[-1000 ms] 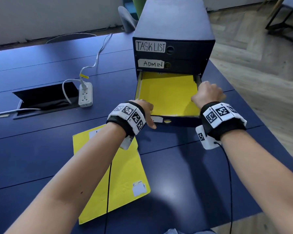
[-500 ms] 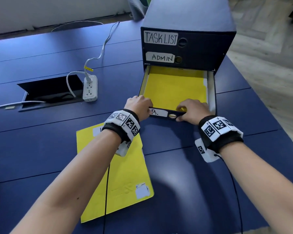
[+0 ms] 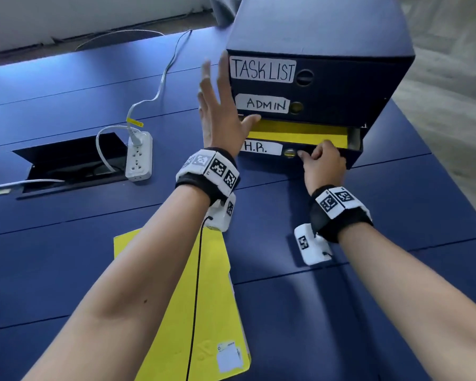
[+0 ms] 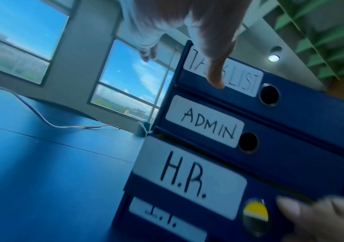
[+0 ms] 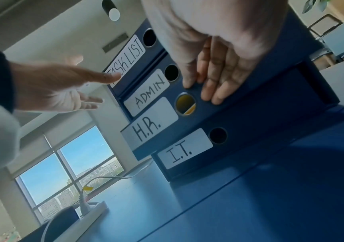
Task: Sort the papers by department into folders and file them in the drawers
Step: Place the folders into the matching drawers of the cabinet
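Observation:
The dark blue drawer cabinet (image 3: pixel 341 86) stands at the table's far right, labelled TASK LIST, ADMIN, H.R. and I.T. The H.R. drawer (image 3: pixel 261 147) sticks out slightly, and a strip of the yellow folder (image 3: pixel 300 134) inside it shows. My right hand (image 3: pixel 318 155) presses its fingers (image 5: pixel 212 85) against that drawer's front, right of the finger hole. My left hand (image 3: pixel 220 105) is raised flat with spread fingers at the cabinet's left front corner and holds nothing. A second yellow folder (image 3: pixel 204 298) lies on the table under my left forearm.
A white power strip (image 3: pixel 138 155) with a plugged cable lies left of the cabinet, beside an open cable hatch (image 3: pixel 66 163). The I.T. drawer (image 5: pixel 187 147) below is closed. The table's right edge runs close past the cabinet, with wooden floor beyond.
The H.R. drawer has gone from wide open to nearly in. My right hand moved from inside it to its front. My left hand let go and lifted up beside the cabinet.

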A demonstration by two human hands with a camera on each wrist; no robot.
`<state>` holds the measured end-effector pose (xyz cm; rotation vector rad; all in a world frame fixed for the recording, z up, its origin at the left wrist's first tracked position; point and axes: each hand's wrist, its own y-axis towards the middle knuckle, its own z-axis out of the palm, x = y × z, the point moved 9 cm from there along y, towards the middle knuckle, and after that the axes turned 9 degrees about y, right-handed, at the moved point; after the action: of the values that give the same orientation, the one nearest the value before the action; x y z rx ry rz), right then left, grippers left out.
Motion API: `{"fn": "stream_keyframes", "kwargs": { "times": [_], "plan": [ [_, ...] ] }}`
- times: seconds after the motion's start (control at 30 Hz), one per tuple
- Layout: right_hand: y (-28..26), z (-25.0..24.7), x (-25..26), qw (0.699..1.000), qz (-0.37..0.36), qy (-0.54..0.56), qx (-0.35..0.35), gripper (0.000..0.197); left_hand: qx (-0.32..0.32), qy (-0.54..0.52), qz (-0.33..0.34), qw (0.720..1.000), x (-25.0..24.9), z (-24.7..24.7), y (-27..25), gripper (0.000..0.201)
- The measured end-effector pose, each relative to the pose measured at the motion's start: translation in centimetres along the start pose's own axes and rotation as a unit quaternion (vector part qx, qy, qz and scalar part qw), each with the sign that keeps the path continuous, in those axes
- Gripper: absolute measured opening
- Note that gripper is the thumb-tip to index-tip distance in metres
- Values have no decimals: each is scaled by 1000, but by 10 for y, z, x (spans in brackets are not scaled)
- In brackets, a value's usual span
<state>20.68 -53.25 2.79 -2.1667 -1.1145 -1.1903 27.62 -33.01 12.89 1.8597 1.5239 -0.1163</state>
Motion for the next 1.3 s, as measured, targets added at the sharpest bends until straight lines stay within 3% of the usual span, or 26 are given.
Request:
{"fn": "stream_keyframes", "kwargs": {
  "times": [0.1, 0.23, 0.3, 0.43, 0.5, 0.6, 0.7, 0.9, 1.0, 1.1, 1.2, 1.3],
  "plan": [
    [9, 9, -9, 995, 35, 88, -8, 22, -23, -128, -4, 992, -1, -2, 24, 106],
    [29, 21, -9, 986, 23, 162, 0, 20, 41, -93, 21, 995, -8, 13, 58, 72],
    [38, 24, -8, 982, 15, 186, 0, 27, 27, -98, 11, 995, -5, 16, 62, 58],
    [43, 34, -17, 966, 50, 252, -8, 28, -9, -104, -6, 994, 0, 19, 58, 54],
    [39, 48, -34, 932, 133, 337, -5, 23, -16, -97, -5, 995, 0, 18, 58, 54],
    [33, 67, -51, 844, 265, 465, -8, 22, -16, -83, 4, 996, -1, 16, 57, 54],
    [24, 77, -60, 770, 364, 523, -28, 22, -21, -75, 14, 997, -3, 13, 55, 53],
    [9, 97, -62, 670, 432, 603, -13, 11, -24, -70, 16, 997, -2, 13, 55, 54],
    [5, 102, -63, 626, 437, 646, -28, 23, -21, -72, 13, 997, -2, 13, 55, 54],
    [0, 105, -56, 614, 439, 655, -29, 35, -16, -72, 13, 997, -3, 14, 55, 54],
    [1, 109, -45, 617, 445, 649, -13, 15, -12, -73, 10, 997, -2, 13, 55, 54],
    [5, 111, -42, 611, 451, 650, -15, 9, -12, -72, 11, 997, -1, 13, 55, 53]
  ]
}}
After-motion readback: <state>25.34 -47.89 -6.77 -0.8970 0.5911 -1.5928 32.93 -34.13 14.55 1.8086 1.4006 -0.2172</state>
